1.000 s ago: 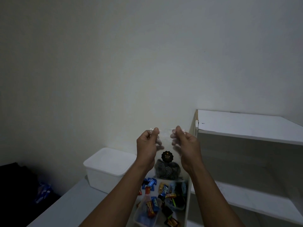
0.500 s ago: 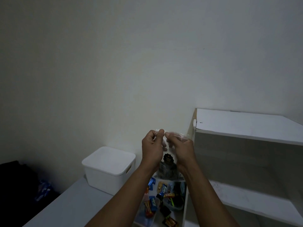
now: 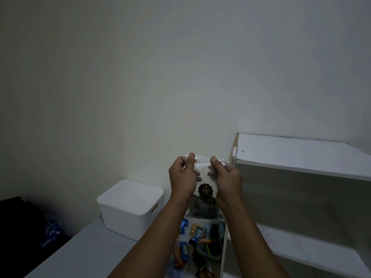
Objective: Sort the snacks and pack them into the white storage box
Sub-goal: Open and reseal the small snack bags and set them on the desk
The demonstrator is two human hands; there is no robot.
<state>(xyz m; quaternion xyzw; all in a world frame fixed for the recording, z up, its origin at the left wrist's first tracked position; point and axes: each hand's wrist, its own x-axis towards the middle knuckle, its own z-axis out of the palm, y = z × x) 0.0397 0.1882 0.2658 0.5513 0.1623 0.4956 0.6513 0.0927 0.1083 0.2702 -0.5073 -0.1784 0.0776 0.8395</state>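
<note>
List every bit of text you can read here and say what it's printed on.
"Kuping Gajah": on the black round sticker of the clear bag held up.
White lettering on the blue wrappers: too blurred to read surely.
Print on the orange wrapper: too small to read.
No text shows on the white box.
</note>
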